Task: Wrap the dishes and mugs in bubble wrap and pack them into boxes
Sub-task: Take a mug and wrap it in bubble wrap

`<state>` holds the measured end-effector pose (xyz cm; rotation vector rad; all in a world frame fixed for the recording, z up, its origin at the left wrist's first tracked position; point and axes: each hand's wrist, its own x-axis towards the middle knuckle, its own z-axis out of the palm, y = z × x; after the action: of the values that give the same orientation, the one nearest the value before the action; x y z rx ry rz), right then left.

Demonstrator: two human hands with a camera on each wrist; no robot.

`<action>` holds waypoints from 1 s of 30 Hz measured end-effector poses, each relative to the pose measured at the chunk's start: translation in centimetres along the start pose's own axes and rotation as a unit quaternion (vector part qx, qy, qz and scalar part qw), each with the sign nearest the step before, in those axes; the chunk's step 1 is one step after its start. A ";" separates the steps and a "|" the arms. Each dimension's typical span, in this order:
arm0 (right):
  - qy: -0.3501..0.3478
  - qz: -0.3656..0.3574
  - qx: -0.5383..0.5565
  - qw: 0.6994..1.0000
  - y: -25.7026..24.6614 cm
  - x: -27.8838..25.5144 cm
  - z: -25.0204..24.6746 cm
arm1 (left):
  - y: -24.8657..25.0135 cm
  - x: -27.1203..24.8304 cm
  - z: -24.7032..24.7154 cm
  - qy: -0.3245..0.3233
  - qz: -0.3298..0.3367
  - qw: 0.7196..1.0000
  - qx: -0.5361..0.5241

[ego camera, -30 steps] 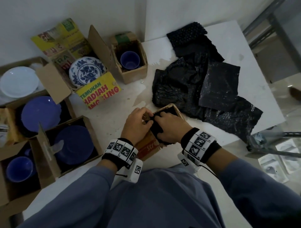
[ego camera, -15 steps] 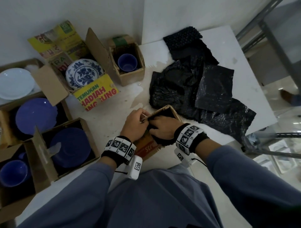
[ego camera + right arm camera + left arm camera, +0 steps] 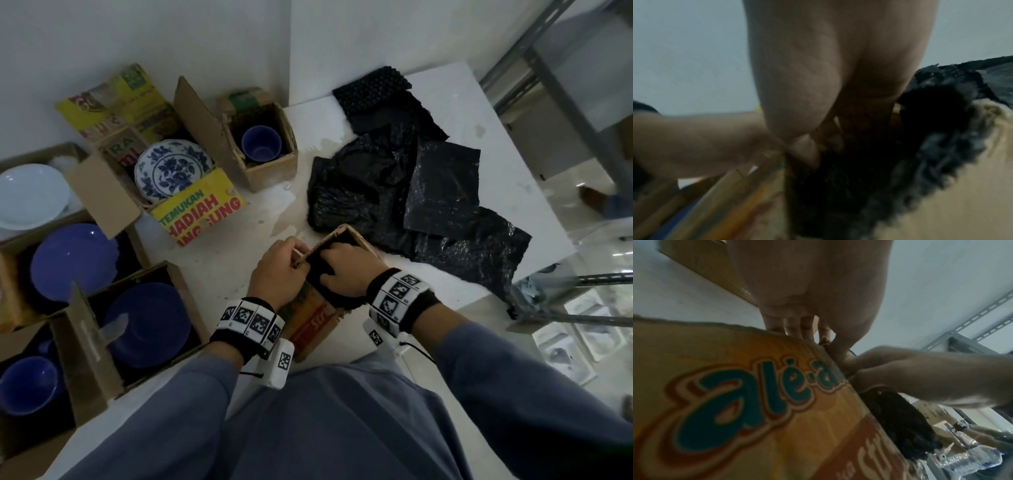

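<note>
The left hand (image 3: 279, 270) pinches the rim of the orange carton (image 3: 313, 315); the right hand (image 3: 346, 270) has its fingers curled into the black-wrapped bundle (image 3: 320, 270) (contents hidden) inside it, at the near edge of the white table (image 3: 479, 102). Black bubble wrap sheets (image 3: 442, 185) lie behind, white walls beyond.

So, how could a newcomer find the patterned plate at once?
Start at the white table and look to its far left side, near the wall. An open yellow box with red letters stands there, and the patterned plate lies inside. It alone has blue flowers on white; other dishes are plain.
</note>
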<state>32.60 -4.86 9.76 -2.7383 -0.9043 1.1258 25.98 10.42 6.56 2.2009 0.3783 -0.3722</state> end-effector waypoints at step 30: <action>0.315 -0.002 0.112 0.943 0.7 -4.9 1.3 | 2.0 -1.0 -1.1 0.018 0.033 0.994 0.101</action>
<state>29.31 -8.26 11.74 -2.6220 -0.6347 0.2700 26.01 9.96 9.05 2.4151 0.2964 -0.3469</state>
